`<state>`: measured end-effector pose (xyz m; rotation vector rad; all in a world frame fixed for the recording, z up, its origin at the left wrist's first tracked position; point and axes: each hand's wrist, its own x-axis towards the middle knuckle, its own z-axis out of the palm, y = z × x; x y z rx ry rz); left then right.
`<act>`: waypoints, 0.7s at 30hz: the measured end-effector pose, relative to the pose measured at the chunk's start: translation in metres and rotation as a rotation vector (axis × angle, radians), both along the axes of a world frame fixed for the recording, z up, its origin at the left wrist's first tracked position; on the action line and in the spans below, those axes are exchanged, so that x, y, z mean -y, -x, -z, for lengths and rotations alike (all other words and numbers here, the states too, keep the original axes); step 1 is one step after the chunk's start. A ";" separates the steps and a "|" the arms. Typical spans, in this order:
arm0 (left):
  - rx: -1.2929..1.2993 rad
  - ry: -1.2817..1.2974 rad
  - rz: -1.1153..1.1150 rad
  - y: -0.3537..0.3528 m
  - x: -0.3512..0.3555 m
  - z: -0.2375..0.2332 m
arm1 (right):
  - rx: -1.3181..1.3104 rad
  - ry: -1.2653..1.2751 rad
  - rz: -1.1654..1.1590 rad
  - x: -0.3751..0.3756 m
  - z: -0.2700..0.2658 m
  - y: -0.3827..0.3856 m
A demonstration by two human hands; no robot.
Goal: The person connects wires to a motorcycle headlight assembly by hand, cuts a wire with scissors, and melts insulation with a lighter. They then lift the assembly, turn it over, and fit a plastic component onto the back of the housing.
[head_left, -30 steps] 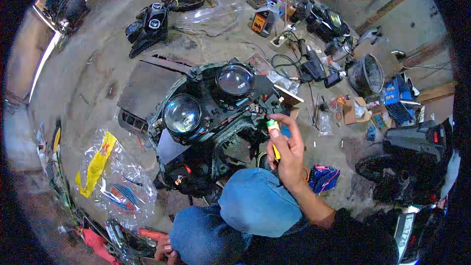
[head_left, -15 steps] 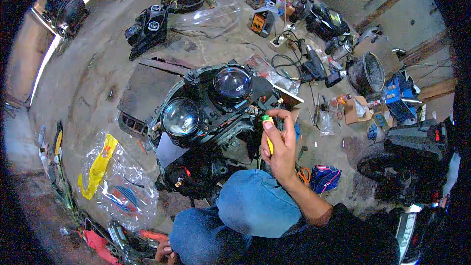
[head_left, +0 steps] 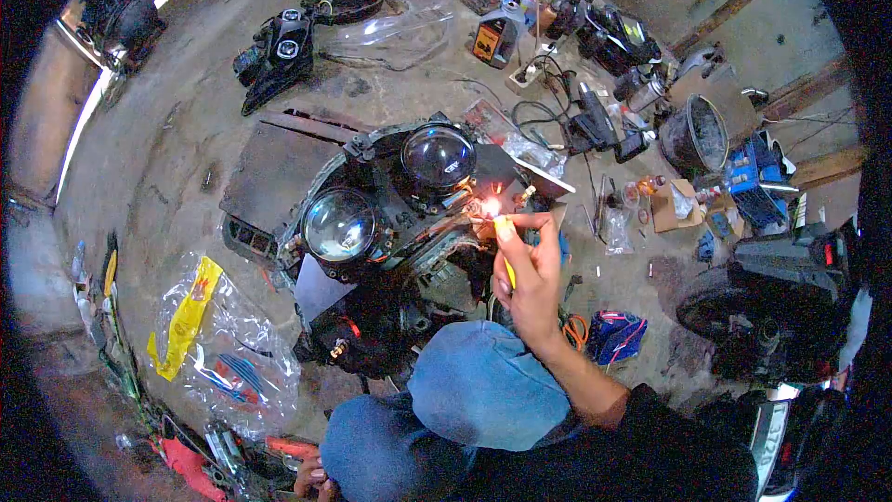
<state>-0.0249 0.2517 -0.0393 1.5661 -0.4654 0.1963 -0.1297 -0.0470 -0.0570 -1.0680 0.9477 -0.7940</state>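
My right hand (head_left: 531, 274) is closed around a yellow lighter (head_left: 509, 271), with the thumb at its top. A bright flame (head_left: 491, 205) burns just beyond the lighter, by the wires at the right side of a black headlight assembly (head_left: 390, 188). Two round projector lenses, one on the left (head_left: 340, 224) and one farther back (head_left: 439, 155), sit in that assembly. Low in the view, my left hand (head_left: 314, 480) is partly hidden by my knee. Its fingers are curled, close to a red-orange object (head_left: 292, 447); what they hold is hidden.
A clear plastic bag (head_left: 246, 363) and a yellow strip (head_left: 190, 316) lie on the floor at left. Another headlight unit (head_left: 279, 56), an oil bottle (head_left: 495, 34) and a cable with a power strip (head_left: 530, 77) are farther back. A bucket (head_left: 695, 135) and a motorcycle wheel (head_left: 729, 316) stand at right.
The lighter in my right hand has gone from unlit to lit, and a flame with an orange glow shows at the wires. Both hands have stayed nearly in place.
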 end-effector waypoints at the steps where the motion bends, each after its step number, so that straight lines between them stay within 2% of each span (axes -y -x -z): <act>1: 0.001 0.000 -0.001 0.000 0.000 0.000 | -0.001 0.006 0.003 0.000 0.002 0.000; 9: 0.001 0.003 -0.007 0.000 0.006 0.003 | -0.048 -0.010 0.083 0.000 0.000 0.000; 16: 0.003 0.007 -0.004 -0.003 0.009 0.003 | 0.002 -0.002 0.014 -0.001 0.004 0.000; 21: 0.002 -0.002 -0.002 -0.004 0.008 0.003 | 0.024 -0.002 0.051 -0.001 0.006 -0.001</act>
